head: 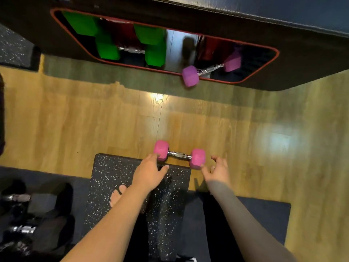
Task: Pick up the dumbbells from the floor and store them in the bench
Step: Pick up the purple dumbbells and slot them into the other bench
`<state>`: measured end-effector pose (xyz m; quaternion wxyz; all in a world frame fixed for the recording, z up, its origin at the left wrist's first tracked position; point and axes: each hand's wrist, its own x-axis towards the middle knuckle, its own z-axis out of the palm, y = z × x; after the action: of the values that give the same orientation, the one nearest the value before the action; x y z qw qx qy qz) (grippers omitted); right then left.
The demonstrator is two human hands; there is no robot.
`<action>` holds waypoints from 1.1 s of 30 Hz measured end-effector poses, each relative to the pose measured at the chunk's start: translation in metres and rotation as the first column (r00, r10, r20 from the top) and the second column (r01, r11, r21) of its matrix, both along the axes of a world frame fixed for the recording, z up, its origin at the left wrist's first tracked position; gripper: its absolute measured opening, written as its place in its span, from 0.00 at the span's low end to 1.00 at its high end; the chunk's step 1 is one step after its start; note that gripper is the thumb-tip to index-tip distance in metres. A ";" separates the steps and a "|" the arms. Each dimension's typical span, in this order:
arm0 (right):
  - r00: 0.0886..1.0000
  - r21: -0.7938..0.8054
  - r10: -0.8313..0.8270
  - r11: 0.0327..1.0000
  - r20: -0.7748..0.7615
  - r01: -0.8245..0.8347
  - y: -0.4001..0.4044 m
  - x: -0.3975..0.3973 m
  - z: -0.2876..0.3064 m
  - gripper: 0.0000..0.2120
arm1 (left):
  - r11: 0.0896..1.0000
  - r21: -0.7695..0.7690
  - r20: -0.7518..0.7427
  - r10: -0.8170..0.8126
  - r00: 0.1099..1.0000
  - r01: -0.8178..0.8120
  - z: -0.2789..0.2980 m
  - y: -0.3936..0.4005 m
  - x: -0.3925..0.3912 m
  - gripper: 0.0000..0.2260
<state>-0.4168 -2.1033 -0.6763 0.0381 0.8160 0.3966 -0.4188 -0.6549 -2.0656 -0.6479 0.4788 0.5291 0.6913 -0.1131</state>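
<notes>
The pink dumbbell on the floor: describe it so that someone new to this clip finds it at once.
Start at the wooden floor below the black bench. The pink dumbbell on the floor lies at the speckled mat's far edge, between both open hands. Unlike the purple dumbbell tilted over the bench's red-rimmed opening, it lies flat.

Both bare forearms stretch forward and down from the lower edge of the view. The left hand [150, 174] is turned palm down, with the fingers spread loosely and the thumb pointing to the right; its fingertips are at the front of the hand, not closed on anything. The right hand [217, 170] is held open too, its fingers curled like a claw, the thumb stretched to the left, and it grips nothing.
</notes>
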 end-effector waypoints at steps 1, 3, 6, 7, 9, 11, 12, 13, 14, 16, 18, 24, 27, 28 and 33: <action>0.999 -0.011 0.003 1.000 0.032 -0.003 0.002 -0.002 -0.014 0.24 | 1.000 0.001 -0.008 -0.005 1.000 0.005 -0.017 0.002 0.000 0.28; 0.993 -0.033 0.046 0.999 0.106 -0.043 0.010 -0.010 -0.025 0.26 | 1.000 0.000 -0.028 -0.014 1.000 0.014 -0.053 0.005 0.000 0.29; 0.999 -0.067 -0.001 0.998 0.051 0.004 0.012 -0.015 -0.063 0.22 | 1.000 0.009 -0.052 -0.014 0.999 0.014 -0.103 0.009 0.002 0.26; 1.000 -0.085 -0.022 0.996 0.009 0.022 0.010 -0.014 -0.080 0.22 | 1.000 0.014 -0.054 -0.015 0.998 0.016 -0.118 0.010 0.002 0.24; 1.000 -0.101 -0.015 0.995 -0.021 0.013 0.006 -0.013 -0.109 0.25 | 0.999 0.024 -0.048 -0.024 0.999 0.025 -0.145 0.009 0.004 0.23; 1.000 -0.133 -0.018 0.991 -0.013 0.017 0.005 -0.012 -0.135 0.24 | 0.999 0.014 -0.043 -0.041 0.998 0.042 -0.167 0.007 0.007 0.27; 1.000 -0.142 -0.028 0.990 -0.006 0.027 0.005 -0.012 -0.145 0.24 | 0.999 0.004 -0.048 -0.052 0.997 0.053 -0.176 0.006 0.008 0.30; 1.000 -0.148 -0.030 0.988 0.005 0.031 0.005 -0.013 -0.154 0.24 | 0.998 -0.008 -0.060 -0.064 0.996 0.064 -0.185 0.005 0.009 0.32; 0.999 -0.153 -0.034 0.988 0.014 0.036 0.003 -0.013 -0.164 0.26 | 0.997 -0.013 -0.075 -0.072 0.995 0.072 -0.192 0.004 0.011 0.35; 0.999 -0.169 -0.045 0.984 0.012 0.047 0.000 -0.012 -0.179 0.30 | 0.997 -0.020 -0.098 -0.076 0.992 0.074 -0.205 0.004 0.012 0.37; 0.997 -0.181 -0.077 0.980 0.005 0.077 -0.002 -0.012 -0.188 0.32 | 0.999 -0.013 -0.109 -0.045 0.993 0.044 -0.214 0.007 0.012 0.38; 0.995 -0.180 -0.091 0.979 0.031 0.095 0.000 -0.016 -0.210 0.38 | 0.999 -0.004 -0.128 -0.038 0.991 0.038 -0.233 0.006 0.013 0.38; 0.995 -0.162 -0.095 0.982 0.037 0.100 -0.001 -0.021 -0.217 0.43 | 0.998 -0.060 -0.086 -0.020 0.996 0.015 -0.238 0.007 0.011 0.45; 0.996 -0.162 -0.084 0.983 0.044 0.090 -0.001 -0.021 -0.217 0.41 | 0.997 -0.073 -0.080 -0.016 0.997 0.010 -0.239 0.008 0.010 0.46; 0.996 -0.175 -0.075 0.981 0.048 0.083 0.000 -0.017 -0.215 0.34 | 0.998 -0.058 -0.088 0.000 0.996 -0.005 -0.242 0.012 0.010 0.43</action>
<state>-0.4337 -2.1032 -0.8909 0.1018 0.8328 0.3243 -0.4368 -0.6452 -2.0535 -0.8903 0.4631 0.5087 0.7089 -0.1558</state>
